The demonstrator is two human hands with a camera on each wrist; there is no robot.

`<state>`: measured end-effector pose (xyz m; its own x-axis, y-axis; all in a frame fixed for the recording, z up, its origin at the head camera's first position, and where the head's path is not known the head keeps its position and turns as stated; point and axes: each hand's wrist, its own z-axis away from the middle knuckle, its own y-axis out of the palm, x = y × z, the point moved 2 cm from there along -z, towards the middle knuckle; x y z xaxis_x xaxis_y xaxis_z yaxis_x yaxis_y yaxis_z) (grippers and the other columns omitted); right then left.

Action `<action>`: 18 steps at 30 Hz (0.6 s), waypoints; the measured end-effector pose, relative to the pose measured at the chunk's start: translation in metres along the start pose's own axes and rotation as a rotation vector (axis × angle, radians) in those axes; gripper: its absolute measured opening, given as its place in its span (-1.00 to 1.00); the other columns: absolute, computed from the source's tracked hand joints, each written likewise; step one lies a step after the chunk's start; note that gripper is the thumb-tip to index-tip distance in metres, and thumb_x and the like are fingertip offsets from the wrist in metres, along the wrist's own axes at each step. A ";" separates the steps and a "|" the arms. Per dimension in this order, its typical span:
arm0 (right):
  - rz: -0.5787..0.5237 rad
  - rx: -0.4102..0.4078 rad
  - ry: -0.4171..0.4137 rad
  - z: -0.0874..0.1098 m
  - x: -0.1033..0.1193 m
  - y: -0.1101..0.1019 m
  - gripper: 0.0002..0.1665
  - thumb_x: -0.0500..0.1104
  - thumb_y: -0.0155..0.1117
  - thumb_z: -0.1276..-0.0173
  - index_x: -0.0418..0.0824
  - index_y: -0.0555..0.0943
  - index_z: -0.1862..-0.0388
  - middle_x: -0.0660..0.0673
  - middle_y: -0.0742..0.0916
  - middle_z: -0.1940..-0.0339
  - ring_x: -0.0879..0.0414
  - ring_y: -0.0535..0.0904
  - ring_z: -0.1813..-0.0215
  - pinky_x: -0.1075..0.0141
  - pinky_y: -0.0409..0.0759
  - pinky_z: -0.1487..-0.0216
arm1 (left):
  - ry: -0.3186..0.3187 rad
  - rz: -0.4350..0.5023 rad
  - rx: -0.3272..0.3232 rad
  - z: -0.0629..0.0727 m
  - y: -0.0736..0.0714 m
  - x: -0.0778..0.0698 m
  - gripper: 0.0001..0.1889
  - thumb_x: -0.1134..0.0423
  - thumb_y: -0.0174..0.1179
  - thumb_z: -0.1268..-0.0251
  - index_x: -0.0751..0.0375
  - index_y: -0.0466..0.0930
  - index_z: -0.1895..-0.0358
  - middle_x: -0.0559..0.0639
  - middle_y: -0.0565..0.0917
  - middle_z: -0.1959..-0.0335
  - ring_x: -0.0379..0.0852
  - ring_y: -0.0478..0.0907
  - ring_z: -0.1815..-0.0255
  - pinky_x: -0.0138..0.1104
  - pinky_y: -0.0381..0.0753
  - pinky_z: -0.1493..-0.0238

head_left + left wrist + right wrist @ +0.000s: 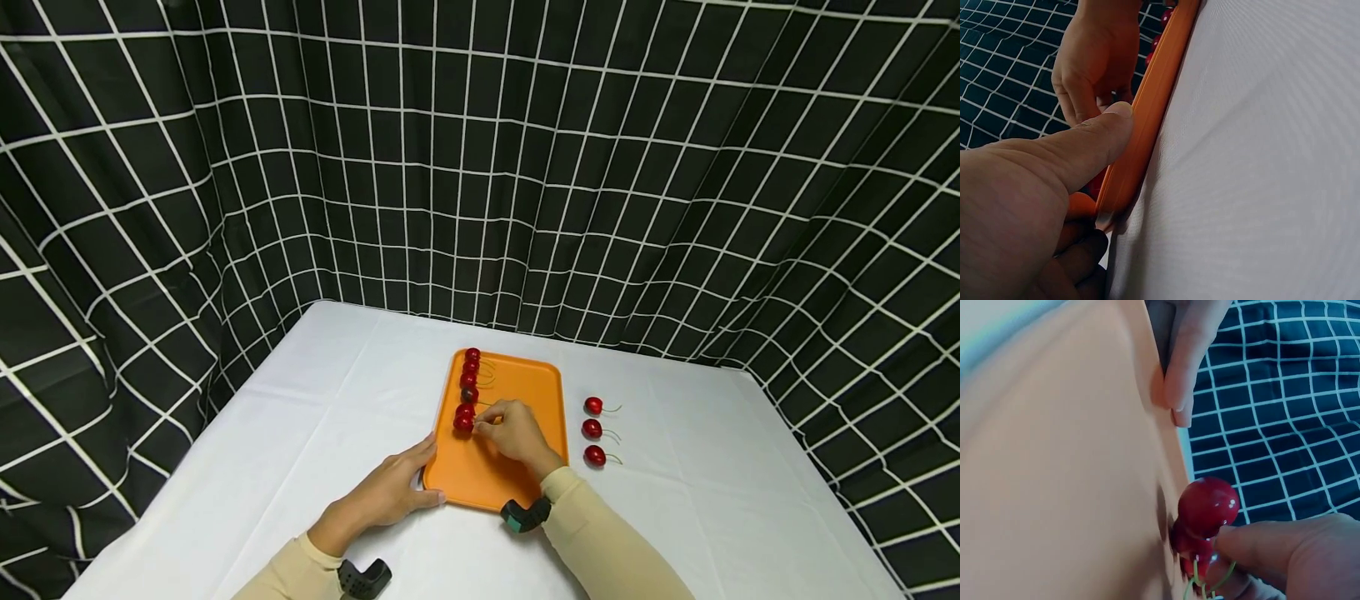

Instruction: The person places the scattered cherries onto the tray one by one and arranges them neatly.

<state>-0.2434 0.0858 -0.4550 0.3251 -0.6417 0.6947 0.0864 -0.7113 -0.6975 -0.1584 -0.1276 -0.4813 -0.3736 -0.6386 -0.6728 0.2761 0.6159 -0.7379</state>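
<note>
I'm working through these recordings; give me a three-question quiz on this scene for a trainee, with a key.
1. How many cherries lie on the white cloth right of the orange tray?
2. Which hand is at the tray's near left corner? A) left B) right
3. True or false: the cherries on the tray are scattered all over it.

Key: 1. Three. 2. A, the left hand. 3. False; they form a row along its left side.

You are working in what looks like a staged recording booth, since black cloth (pixel 480 179) with a white grid hangs on three sides of your white-covered desk (pixel 690 492), and a small black camera (pixel 529 517) sits at each wrist.
</note>
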 end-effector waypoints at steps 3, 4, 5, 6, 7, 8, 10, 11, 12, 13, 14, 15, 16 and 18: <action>0.028 -0.006 -0.011 0.000 0.000 0.002 -0.88 -0.16 0.47 -0.19 -0.21 0.79 0.42 0.11 0.69 0.43 0.11 0.51 0.28 0.22 0.50 0.21 | 0.000 0.006 -0.003 0.001 0.000 0.000 -0.11 -0.09 0.31 -0.20 0.45 0.19 -0.41 0.13 0.09 -0.50 0.11 0.10 -0.44 -0.03 0.16 -0.37; 0.035 -0.009 -0.019 0.001 0.000 0.002 -0.88 -0.17 0.48 -0.18 -0.22 0.79 0.42 0.11 0.69 0.43 0.12 0.51 0.29 0.22 0.52 0.22 | 0.003 0.008 -0.004 0.001 0.000 0.000 -0.11 -0.09 0.31 -0.20 0.46 0.19 -0.41 0.14 0.10 -0.50 0.11 0.10 -0.44 -0.03 0.16 -0.37; 0.042 -0.011 -0.031 0.001 0.001 0.003 -0.89 -0.18 0.47 -0.18 -0.22 0.79 0.43 0.10 0.69 0.43 0.12 0.52 0.29 0.23 0.53 0.23 | 0.003 0.007 -0.005 0.001 0.000 0.000 -0.11 -0.09 0.31 -0.20 0.46 0.20 -0.41 0.14 0.10 -0.50 0.12 0.11 -0.44 -0.02 0.16 -0.37; 0.044 -0.011 -0.041 0.001 0.001 0.003 -0.90 -0.19 0.47 -0.18 -0.22 0.78 0.43 0.09 0.70 0.42 0.12 0.53 0.30 0.23 0.54 0.25 | 0.005 0.006 -0.007 0.001 0.000 0.001 -0.12 -0.09 0.31 -0.20 0.46 0.20 -0.41 0.14 0.10 -0.50 0.12 0.11 -0.44 -0.02 0.16 -0.37; 0.050 -0.011 -0.053 0.002 0.002 0.003 -0.91 -0.20 0.47 -0.17 -0.23 0.78 0.43 0.08 0.71 0.41 0.12 0.54 0.29 0.23 0.55 0.26 | 0.005 0.005 -0.007 0.002 0.000 0.001 -0.12 -0.10 0.31 -0.20 0.46 0.20 -0.41 0.14 0.10 -0.49 0.12 0.11 -0.44 -0.02 0.17 -0.36; 0.051 -0.010 -0.056 0.002 0.002 0.003 -0.91 -0.21 0.47 -0.17 -0.22 0.78 0.44 0.07 0.71 0.39 0.12 0.55 0.29 0.24 0.56 0.26 | 0.006 0.005 -0.007 0.002 0.000 0.001 -0.12 -0.10 0.31 -0.20 0.46 0.20 -0.41 0.15 0.10 -0.50 0.12 0.11 -0.44 -0.02 0.17 -0.36; 0.052 -0.004 -0.048 0.001 0.002 0.004 -0.94 -0.23 0.46 -0.16 -0.22 0.78 0.43 0.06 0.72 0.36 0.12 0.55 0.28 0.25 0.56 0.26 | 0.008 0.007 -0.006 0.002 -0.001 0.001 -0.12 -0.09 0.31 -0.21 0.46 0.20 -0.41 0.15 0.10 -0.50 0.12 0.11 -0.44 -0.01 0.17 -0.36; 0.053 -0.002 -0.041 0.001 0.002 0.004 -0.94 -0.23 0.46 -0.17 -0.21 0.78 0.42 0.06 0.73 0.35 0.12 0.55 0.27 0.25 0.56 0.25 | 0.009 0.009 -0.005 0.002 -0.001 0.001 -0.12 -0.09 0.31 -0.21 0.46 0.20 -0.41 0.15 0.10 -0.50 0.12 0.11 -0.44 -0.01 0.17 -0.36; 0.056 0.001 -0.032 0.001 0.002 0.004 -0.95 -0.23 0.46 -0.17 -0.21 0.78 0.42 0.06 0.73 0.34 0.12 0.55 0.26 0.25 0.56 0.24 | 0.010 0.010 -0.005 0.002 -0.001 0.001 -0.12 -0.09 0.31 -0.21 0.46 0.20 -0.41 0.15 0.10 -0.50 0.12 0.11 -0.44 -0.01 0.17 -0.36; 0.062 0.005 -0.025 0.001 0.002 0.004 -0.96 -0.23 0.45 -0.17 -0.20 0.78 0.41 0.06 0.73 0.33 0.12 0.55 0.25 0.25 0.56 0.22 | 0.010 0.011 -0.005 0.002 -0.001 0.001 -0.12 -0.09 0.31 -0.21 0.45 0.19 -0.41 0.15 0.09 -0.50 0.12 0.11 -0.44 -0.01 0.17 -0.36; 0.065 0.009 -0.018 0.001 0.002 0.005 -0.96 -0.23 0.45 -0.17 -0.19 0.79 0.40 0.06 0.73 0.32 0.12 0.55 0.24 0.25 0.56 0.21 | 0.009 0.011 -0.004 0.002 -0.001 0.001 -0.12 -0.09 0.31 -0.21 0.45 0.19 -0.41 0.15 0.09 -0.50 0.12 0.11 -0.44 -0.02 0.17 -0.36; 0.070 0.012 -0.016 0.000 0.002 0.005 -0.96 -0.24 0.44 -0.18 -0.19 0.79 0.39 0.06 0.73 0.32 0.12 0.55 0.23 0.24 0.56 0.20 | 0.009 0.011 -0.005 0.001 -0.001 0.001 -0.12 -0.08 0.31 -0.21 0.45 0.19 -0.42 0.14 0.09 -0.50 0.12 0.11 -0.44 -0.02 0.17 -0.36; 0.075 0.014 -0.018 0.000 0.003 0.005 -0.96 -0.24 0.44 -0.18 -0.18 0.79 0.39 0.06 0.73 0.32 0.11 0.55 0.22 0.24 0.57 0.20 | 0.009 0.010 -0.006 0.001 -0.001 0.001 -0.12 -0.08 0.31 -0.21 0.45 0.19 -0.42 0.14 0.09 -0.50 0.12 0.11 -0.44 -0.02 0.17 -0.36; 0.081 0.017 -0.022 0.000 0.003 0.005 -0.96 -0.24 0.44 -0.18 -0.18 0.79 0.39 0.06 0.73 0.34 0.11 0.56 0.23 0.23 0.57 0.20 | 0.007 0.008 -0.006 0.001 -0.001 0.001 -0.12 -0.09 0.31 -0.21 0.45 0.19 -0.42 0.14 0.09 -0.50 0.11 0.11 -0.44 -0.02 0.18 -0.36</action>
<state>-0.2420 0.0806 -0.4562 0.3527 -0.6901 0.6319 0.0751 -0.6523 -0.7542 -0.1581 -0.1296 -0.4809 -0.3780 -0.6300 -0.6784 0.2736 0.6240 -0.7319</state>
